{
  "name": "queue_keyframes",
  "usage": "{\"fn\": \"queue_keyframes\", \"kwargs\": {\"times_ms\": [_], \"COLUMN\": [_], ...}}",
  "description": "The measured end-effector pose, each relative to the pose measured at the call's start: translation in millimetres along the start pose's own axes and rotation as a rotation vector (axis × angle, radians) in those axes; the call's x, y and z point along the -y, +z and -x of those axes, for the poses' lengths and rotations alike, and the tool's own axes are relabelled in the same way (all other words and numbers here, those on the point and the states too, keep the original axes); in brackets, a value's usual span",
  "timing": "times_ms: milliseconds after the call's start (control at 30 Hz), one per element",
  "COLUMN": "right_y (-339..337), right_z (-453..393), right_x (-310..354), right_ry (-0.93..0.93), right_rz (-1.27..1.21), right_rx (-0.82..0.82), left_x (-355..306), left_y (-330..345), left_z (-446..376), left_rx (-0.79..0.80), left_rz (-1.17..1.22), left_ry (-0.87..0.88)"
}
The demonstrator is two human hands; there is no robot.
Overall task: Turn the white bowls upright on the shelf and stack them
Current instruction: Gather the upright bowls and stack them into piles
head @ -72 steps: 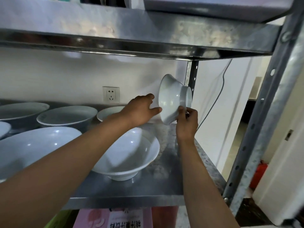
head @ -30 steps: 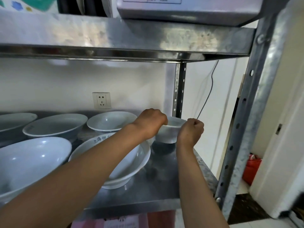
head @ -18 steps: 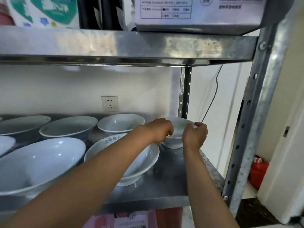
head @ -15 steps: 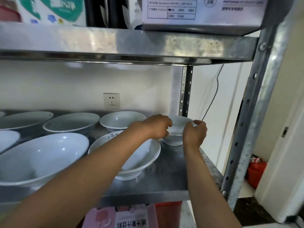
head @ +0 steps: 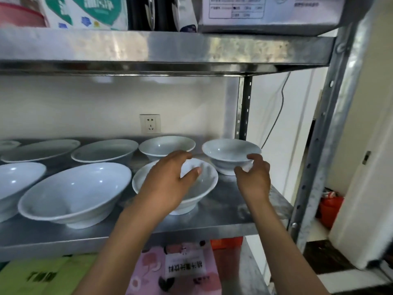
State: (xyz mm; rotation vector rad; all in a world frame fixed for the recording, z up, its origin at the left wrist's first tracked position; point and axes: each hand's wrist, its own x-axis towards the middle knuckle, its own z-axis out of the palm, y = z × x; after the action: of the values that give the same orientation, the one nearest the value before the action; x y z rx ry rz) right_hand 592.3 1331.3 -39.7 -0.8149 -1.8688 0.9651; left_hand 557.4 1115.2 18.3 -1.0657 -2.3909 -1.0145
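Small white bowl [head: 231, 153] upright at right rear of steel shelf [head: 229, 211], beside upright post. Right hand [head: 253, 177] at its front rim, fingers loosely curled, contact unclear. Left hand [head: 168, 182] spread, relaxed, above front bowl [head: 204, 188]. More upright bowls leftward; wall socket [head: 150, 123] behind.

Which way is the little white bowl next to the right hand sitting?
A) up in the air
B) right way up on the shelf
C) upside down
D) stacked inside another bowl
B: the small bowl stands on its foot on the metal shelf with its open side up, alone, beside the right hand.
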Motion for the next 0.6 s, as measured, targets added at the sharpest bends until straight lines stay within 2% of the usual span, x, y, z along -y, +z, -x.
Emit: {"fn": "queue_keyframes", "kwargs": {"times_ms": [233,367,600], "right_y": [-0.9,-4.3,2.8], "right_z": [8.7,3.9,-1.8], "right_x": [0.1,1.1,8.6], "right_ry": [0.0,-0.022,0.1], "right_rz": [0.1,0.098,0.027], "right_rx": [0.181,0.179,0.114], "left_x": [11.3,16.1,30.6], "left_y": [11.2,16.8,9.5], "left_z": [36.3,55.2,73.6], "left_rx": [-0.098,-0.166,-0.24], "left_rz": [-0.066,-0.03,-0.109], "left_ry": [0.082,0.064,0.034]}}
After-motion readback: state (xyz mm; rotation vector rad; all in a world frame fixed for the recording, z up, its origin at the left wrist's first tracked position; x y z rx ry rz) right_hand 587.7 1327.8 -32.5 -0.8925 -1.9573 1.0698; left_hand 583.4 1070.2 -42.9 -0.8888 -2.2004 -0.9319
